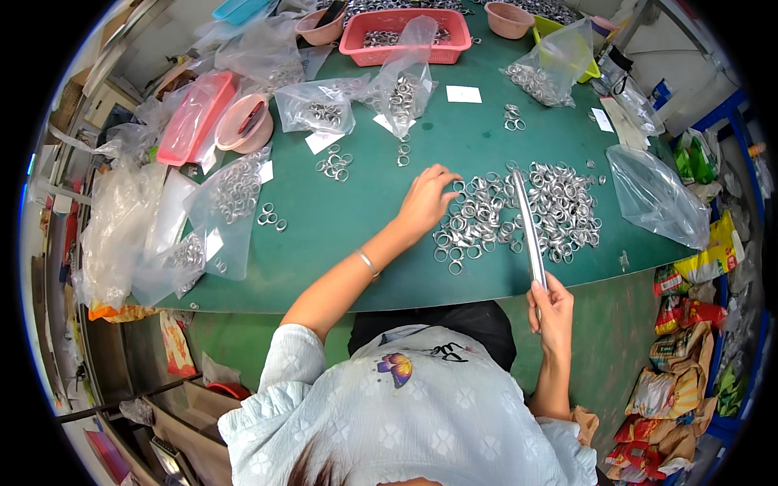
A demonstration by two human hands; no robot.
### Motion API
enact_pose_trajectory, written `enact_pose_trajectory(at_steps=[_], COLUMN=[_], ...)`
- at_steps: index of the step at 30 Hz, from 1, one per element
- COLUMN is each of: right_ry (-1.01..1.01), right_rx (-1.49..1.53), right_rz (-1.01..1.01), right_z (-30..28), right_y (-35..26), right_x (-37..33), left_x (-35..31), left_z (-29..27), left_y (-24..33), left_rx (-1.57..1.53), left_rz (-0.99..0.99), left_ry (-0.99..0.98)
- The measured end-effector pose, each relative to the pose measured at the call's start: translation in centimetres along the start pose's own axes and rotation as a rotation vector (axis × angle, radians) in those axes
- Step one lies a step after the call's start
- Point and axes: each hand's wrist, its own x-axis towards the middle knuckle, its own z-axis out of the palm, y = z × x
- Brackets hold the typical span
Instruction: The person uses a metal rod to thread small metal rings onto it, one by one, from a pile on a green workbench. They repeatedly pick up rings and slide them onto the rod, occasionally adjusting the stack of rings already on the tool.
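My right hand (553,312) is closed around the near end of a long, tapered silver ring mandrel (530,227). Its narrow end reaches away over a pile of silver rings, roughly between a left heap (476,215) and a right heap (565,206). A ring shows at the mandrel's far tip, but I cannot tell whether it is threaded on. At the left heap's upper left edge, my left hand (427,198) has its thumb and index finger curled around a ring (459,186). The other fingers of that hand are bent.
The green table (365,267) bears small ring groups (335,164), clear bags of rings (320,109), white paper slips (463,95), a pink basin (405,57) and a pink bowl (244,125). A flat clear bag (658,198) lies right. Colourful packages (677,381) hang beyond the right edge.
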Motion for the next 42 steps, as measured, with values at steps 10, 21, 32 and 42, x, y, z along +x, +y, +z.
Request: enact_pose_trajectory(at_steps=[10,21,32,42], right_ry=[0.01,-0.185,-0.306,-0.301], right_rx=[0.014,-0.031,-0.098,-0.162], right_rz=[-0.014,-0.036,-0.066,-0.074], right_z=[-0.3,0.9,0.8,1.1], right_y=[0.2,-0.6,0.1,-1.0], right_x=[-0.3,-0.6,-1.0,-1.0], left_x=[2.3,-0.9,-3.0,-4.7], left_z=[1.7,-4.8,-6.0,-4.9], left_y=[-0.8,3.0,4.7,5.7], left_rx=[-0.199,-1.584,-2.029,-1.934], left_rz=[-0.155,-0.646,-0.732,-0.539], left_ry=[-0.019,-0.091,0.119,-0.043])
